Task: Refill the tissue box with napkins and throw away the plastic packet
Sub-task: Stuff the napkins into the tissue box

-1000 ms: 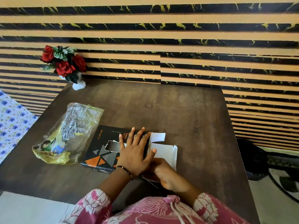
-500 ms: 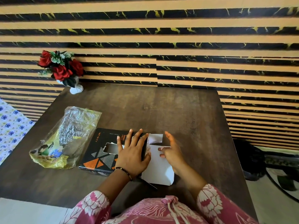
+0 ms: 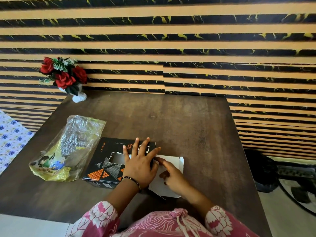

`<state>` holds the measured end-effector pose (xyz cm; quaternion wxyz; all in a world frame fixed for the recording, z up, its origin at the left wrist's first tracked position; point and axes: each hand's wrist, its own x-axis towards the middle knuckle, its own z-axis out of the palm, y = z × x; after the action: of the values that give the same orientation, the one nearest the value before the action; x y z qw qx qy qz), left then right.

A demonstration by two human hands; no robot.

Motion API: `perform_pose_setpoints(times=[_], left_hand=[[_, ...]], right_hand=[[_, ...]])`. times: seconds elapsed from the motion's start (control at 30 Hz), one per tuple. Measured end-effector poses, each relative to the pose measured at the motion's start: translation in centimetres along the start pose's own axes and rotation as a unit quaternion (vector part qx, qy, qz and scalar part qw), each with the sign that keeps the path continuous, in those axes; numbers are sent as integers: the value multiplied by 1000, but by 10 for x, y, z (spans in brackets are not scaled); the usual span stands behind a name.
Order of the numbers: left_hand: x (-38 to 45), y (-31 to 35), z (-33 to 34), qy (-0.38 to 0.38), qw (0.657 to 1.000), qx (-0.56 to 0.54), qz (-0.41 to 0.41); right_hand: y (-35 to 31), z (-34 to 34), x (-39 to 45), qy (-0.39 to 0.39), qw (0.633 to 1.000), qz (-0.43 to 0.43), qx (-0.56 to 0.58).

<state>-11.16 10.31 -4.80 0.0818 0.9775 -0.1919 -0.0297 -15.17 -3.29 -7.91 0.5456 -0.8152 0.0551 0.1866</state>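
A black tissue box (image 3: 109,161) with orange and grey triangles lies flat on the dark wooden table (image 3: 188,127), its cut-out slot facing up. My left hand (image 3: 140,166) rests flat on the box's right half, fingers spread. The box's white end flap (image 3: 171,177) is open on the right. My right hand (image 3: 172,175) lies on that flap, index finger pointing at the box's end. A crumpled clear and yellow plastic packet (image 3: 68,147) lies on the table left of the box, apart from both hands.
A white vase of red roses (image 3: 65,77) stands at the table's far left corner against the striped wall. A floral cloth (image 3: 12,137) lies off the left edge. A dark fan base (image 3: 297,182) sits on the floor at right.
My right hand moved from under the left hand onto the white end flap, which has swung out and now lies open. My left hand stayed flat on the box.
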Motion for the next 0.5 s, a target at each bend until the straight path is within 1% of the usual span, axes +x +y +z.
perform_pose_setpoints(times=[0.1,0.17,0.23,0.27,0.3,0.33,0.37,0.4,0.43,0.5], left_hand=[[1,1,-2,11,1000,-17,-5],[2,1,-2,14,1000,-26,-8],[2,2,-2,12,1000,-24,-8],[2,2,-1,10,1000,-24,-8],[1,2,-1,11,1000,-26,-8],[1,2,-1,13,999,-30,-8],[1,2,-2,13,999,-32,-8],[1,3,-2,10,1000,-29,-7],[1,3,-3,8,1000,-25,-7],[1,2,-3,12,999,-30,-8]], right_hand=[[-3,-7,-7,-35,999,5,-26],[-3,-18,-16,-93,995,18,-42],[-4,-31,-26,-174,983,35,-43],[-5,-36,-32,-216,973,51,-65],[-5,-38,-36,-249,959,61,-121],[-3,-36,-37,-263,943,54,-196],[-1,-33,-38,-255,932,37,-255],[2,-28,-38,-229,930,19,-286],[4,-23,-37,-196,935,7,-297],[7,-17,-36,-133,950,-5,-283]])
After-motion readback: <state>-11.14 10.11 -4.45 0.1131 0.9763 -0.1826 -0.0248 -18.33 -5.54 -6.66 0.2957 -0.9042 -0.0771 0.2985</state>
